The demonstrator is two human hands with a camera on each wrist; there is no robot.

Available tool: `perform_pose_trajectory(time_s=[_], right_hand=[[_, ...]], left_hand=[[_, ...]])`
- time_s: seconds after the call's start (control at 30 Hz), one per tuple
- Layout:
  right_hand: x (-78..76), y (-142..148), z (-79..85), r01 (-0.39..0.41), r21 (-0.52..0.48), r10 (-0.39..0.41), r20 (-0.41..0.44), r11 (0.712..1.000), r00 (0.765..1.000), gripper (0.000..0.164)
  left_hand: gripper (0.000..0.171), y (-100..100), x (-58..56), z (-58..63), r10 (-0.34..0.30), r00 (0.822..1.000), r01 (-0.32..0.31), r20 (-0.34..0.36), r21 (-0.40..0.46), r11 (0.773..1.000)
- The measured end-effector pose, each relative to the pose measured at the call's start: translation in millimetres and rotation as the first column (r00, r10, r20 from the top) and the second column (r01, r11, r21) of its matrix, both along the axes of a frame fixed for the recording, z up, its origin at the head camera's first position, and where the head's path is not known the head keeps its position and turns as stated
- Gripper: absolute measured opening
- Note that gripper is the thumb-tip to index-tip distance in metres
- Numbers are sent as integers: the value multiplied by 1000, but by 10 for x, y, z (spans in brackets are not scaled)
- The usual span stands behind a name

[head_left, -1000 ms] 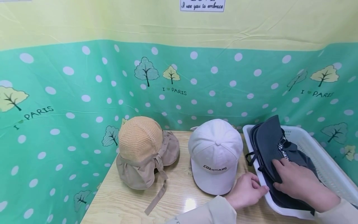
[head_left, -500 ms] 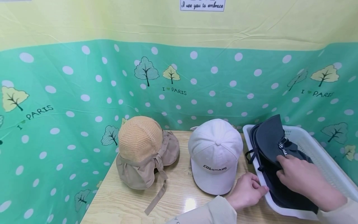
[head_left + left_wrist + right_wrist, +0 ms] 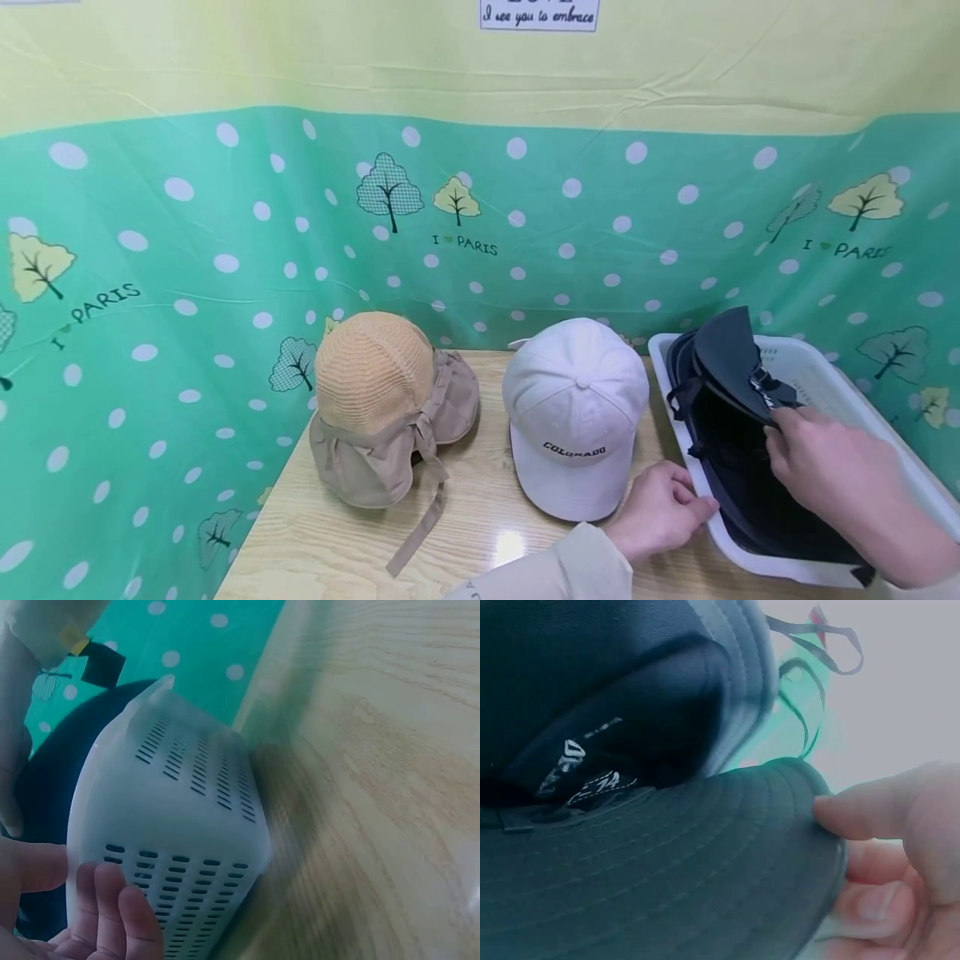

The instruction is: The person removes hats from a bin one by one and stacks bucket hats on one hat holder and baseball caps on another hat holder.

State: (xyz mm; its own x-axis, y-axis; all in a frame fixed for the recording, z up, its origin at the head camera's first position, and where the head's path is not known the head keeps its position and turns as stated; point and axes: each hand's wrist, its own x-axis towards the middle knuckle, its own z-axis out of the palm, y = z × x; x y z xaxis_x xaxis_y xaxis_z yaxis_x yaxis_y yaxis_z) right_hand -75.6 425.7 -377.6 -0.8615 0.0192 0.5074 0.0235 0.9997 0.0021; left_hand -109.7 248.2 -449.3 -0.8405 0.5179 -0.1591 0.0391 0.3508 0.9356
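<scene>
We find the R. hand (image 3: 843,467) at approx. 4 o'clock in the head view, pinching the brim of the dark hat (image 3: 723,358); the R. wrist view confirms thumb on one face, fingers on the other, grip narrow. Said hat is in the basket (image 3: 180,817), also approx. 4 o'clock, part of its brim standing up toward 12. More dark fabric (image 3: 746,492) lies below it (we can't tell how many pcs.). In the R. wrist view we note a thin tie (image 3: 844,669) looping at 1 o'clock.

L. hand (image 3: 663,512), between 4 and 5 o'clock, holds the basket: thumb at the rim, fingers at the slotted outer wall, grip narrow.

White cap (image 3: 581,392) sits on the table (image 3: 300,533) at approx. 5 o'clock, peak toward 6, marked COLORADO, just beside the L. hand. Tan hat (image 3: 375,375), straw-textured crown, is at 7 o'clock, well apart from both hands, its strap (image 3: 416,529) trailing toward 7. Green dotted cloth (image 3: 540,283) hangs behind, toward 12.
</scene>
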Motion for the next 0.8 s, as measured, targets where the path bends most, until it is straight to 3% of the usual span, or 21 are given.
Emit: perform_pose_trajectory(time_s=[0.07, 0.2, 0.27, 0.37, 0.5, 0.63, 0.8], right_hand=[[60, -14, 42, 24, 0, -24, -22, 1000, 999, 26], [188, -65, 138, 81, -35, -79, 38, 996, 996, 28], [243, -97, 172, 102, -59, -98, 65, 993, 993, 25], [306, -160, 212, 118, -85, -110, 87, 989, 990, 21], [353, -254, 228, 87, -104, -77, 100, 991, 992, 20], [367, -315, 206, 54, -125, -34, 154, 991, 988, 15], [374, -336, 187, 71, -156, -35, 221, 985, 975, 11]], left_hand=[[17, -15, -6, 15, -5, 1000, 4, -30, -13, 1000], [13, -57, -29, 83, 18, 994, -22, -112, -33, 999], [10, -73, -49, 123, 29, 987, -29, -157, 0, 1000], [12, -87, -71, 204, -4, 982, 22, -189, 91, 996], [21, -37, -70, 345, -65, 994, 84, -83, 240, 967], [22, 53, -70, 443, -42, 997, 19, 61, 343, 939], [18, 114, -92, 424, -31, 991, -20, 127, 382, 924]])
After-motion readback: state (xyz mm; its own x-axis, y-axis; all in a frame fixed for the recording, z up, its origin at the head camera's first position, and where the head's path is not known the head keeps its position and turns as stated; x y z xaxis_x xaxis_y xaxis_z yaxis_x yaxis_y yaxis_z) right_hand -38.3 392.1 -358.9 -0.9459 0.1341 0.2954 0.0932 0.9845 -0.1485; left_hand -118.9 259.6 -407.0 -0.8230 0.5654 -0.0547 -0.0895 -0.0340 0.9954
